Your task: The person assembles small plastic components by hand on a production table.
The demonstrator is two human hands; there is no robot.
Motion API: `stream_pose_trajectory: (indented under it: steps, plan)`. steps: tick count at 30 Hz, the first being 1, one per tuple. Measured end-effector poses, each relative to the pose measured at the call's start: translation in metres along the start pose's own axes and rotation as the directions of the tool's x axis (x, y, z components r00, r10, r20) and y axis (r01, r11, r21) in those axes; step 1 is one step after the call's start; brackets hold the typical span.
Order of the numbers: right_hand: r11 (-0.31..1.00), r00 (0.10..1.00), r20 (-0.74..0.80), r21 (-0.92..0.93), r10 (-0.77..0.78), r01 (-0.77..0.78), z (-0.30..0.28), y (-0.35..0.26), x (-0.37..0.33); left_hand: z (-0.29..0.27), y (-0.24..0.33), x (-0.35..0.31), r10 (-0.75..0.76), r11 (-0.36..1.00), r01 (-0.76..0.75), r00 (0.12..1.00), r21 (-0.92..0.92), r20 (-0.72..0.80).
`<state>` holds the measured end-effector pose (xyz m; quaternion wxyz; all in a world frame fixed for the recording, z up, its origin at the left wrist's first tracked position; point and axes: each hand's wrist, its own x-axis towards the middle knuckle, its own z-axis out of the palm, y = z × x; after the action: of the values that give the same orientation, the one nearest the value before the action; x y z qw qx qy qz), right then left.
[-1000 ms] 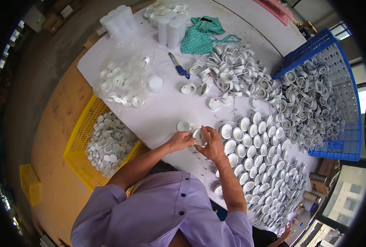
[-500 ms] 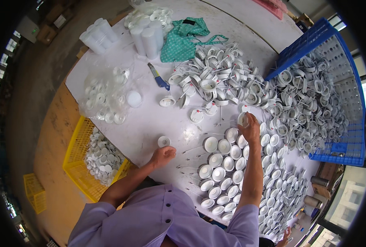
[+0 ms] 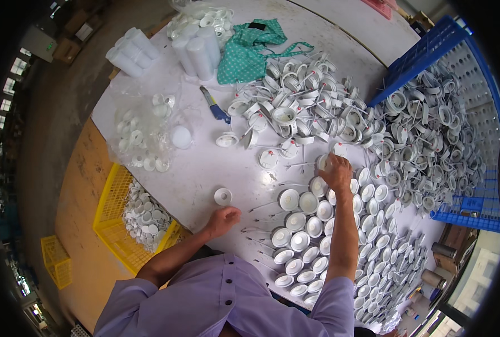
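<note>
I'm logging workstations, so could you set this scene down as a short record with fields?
Left hand: loosely curled, close to a white ring-shaped piece
Right hand: fingers at a white round piece; whether the grip is closed is unclear
Rows: many white dish-like pieces, closely set
Loose heap: white ring-shaped parts beyond the rows
Blue crate: at right, with more such parts
Yellow basket: at left, holding white discs
Also: teal cloth, blue-and-yellow tool
</note>
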<state>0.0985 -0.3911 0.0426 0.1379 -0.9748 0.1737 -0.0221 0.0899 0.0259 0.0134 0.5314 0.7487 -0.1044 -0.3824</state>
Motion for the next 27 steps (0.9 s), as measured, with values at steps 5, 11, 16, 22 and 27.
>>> stream_pose_trajectory:
  steps: [5, 11, 16, 22, 27]
  plan:
    - [0.999, 0.999, 0.016, -0.017, 0.041, -0.041, -0.003, 0.006, -0.005, 0.000, 0.015, -0.003, -0.039, 0.999, 0.038, 0.999, 0.037, 0.026]
    - [0.995, 0.988, 0.124, -0.043, 0.090, -0.085, -0.007, 0.002, -0.004, -0.005, -0.006, -0.006, -0.035, 0.999, 0.035, 0.999, 0.028, 0.004]
    - [0.995, 0.989, -0.138, 0.095, 0.054, -0.041, 0.007, 0.036, 0.007, -0.009, -0.004, -0.007, -0.056, 0.998, 0.056, 0.998, 0.027, 0.010]
    - [0.862, 0.864, -0.263, 0.404, 0.429, -0.305, 0.014, 0.053, 0.051, -0.013, 0.004, -0.009, -0.060, 0.997, 0.060, 0.998, 0.054, 0.009]
    - [0.707, 0.835, -0.186, 0.642, 0.518, -0.296, 0.012, 0.048, 0.056, -0.009, 0.007, -0.010, -0.038, 0.999, 0.038, 0.999, -0.028, -0.003]
